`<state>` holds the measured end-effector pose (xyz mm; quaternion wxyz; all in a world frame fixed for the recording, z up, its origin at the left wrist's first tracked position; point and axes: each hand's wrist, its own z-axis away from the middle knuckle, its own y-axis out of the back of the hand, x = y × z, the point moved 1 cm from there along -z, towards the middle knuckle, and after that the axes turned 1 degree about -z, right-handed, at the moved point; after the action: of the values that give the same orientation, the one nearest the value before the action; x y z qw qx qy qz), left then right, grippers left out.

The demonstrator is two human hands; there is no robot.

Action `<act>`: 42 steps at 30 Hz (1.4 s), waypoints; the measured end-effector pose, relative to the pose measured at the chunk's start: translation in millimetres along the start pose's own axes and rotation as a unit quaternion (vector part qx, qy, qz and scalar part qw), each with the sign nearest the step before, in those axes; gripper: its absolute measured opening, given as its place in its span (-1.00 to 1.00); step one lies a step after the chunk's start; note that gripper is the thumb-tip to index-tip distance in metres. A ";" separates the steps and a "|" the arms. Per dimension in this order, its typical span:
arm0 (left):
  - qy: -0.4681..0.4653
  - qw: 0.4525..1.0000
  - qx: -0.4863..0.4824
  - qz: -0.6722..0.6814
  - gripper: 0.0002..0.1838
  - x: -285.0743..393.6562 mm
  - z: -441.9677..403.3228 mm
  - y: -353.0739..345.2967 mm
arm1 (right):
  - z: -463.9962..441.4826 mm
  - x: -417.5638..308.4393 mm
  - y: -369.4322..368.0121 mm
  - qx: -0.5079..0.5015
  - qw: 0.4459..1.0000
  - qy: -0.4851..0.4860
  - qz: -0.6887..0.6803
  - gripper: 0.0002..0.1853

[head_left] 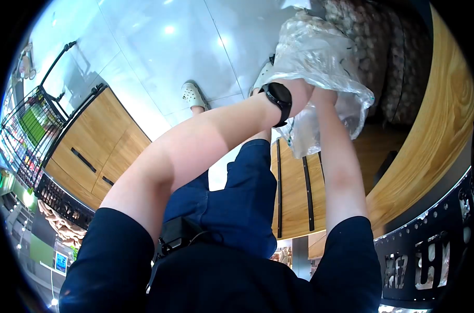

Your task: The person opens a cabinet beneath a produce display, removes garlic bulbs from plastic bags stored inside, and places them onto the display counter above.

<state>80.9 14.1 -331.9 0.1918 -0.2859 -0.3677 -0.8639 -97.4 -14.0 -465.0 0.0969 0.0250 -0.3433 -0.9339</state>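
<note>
A clear plastic bag (318, 55) is at the upper right, crumpled, with pale round things showing through its far part. Both forearms reach to its near edge. My left hand (298, 94), below a black wristwatch (278, 100), touches the bag, its fingers hidden by the plastic. My right hand (324, 96) goes in under the bag's loose edge beside the left, and its fingers are also covered. Whether either hand grips the plastic or something inside cannot be made out. Behind the bag stand mesh sacks (398, 68) filled with pale, round, bulb-like produce, perhaps garlic.
A curved wooden edge (448, 104) runs along the right, above a black perforated metal panel (424, 255). Slatted wood (294, 193) lies below the bag. Left are a wooden cabinet (98, 141) and a black wire basket (25, 125). My shoe (192, 93) rests on grey floor tiles.
</note>
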 end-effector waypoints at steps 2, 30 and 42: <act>0.017 0.996 0.077 0.039 -0.69 -10.5 1.3 -18.5 | -0.1 5.4 -21.3 0.051 0.999 -0.001 -0.018 -0.22; 0.187 0.513 -0.104 0.831 -0.58 -19.0 -9.4 -65.8 | 125.9 -3.6 70.8 -0.036 0.689 -0.064 -0.721 -0.46; 0.282 0.655 -0.051 0.699 -0.64 -37.2 20.1 -56.3 | 18.7 -0.2 -72.2 -0.077 0.986 0.069 -0.128 -0.39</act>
<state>85.9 70.5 -373.8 0.8188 -0.2104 0.0574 -0.5310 -111.1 51.7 -497.3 0.0019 0.1257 -0.2571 -0.9582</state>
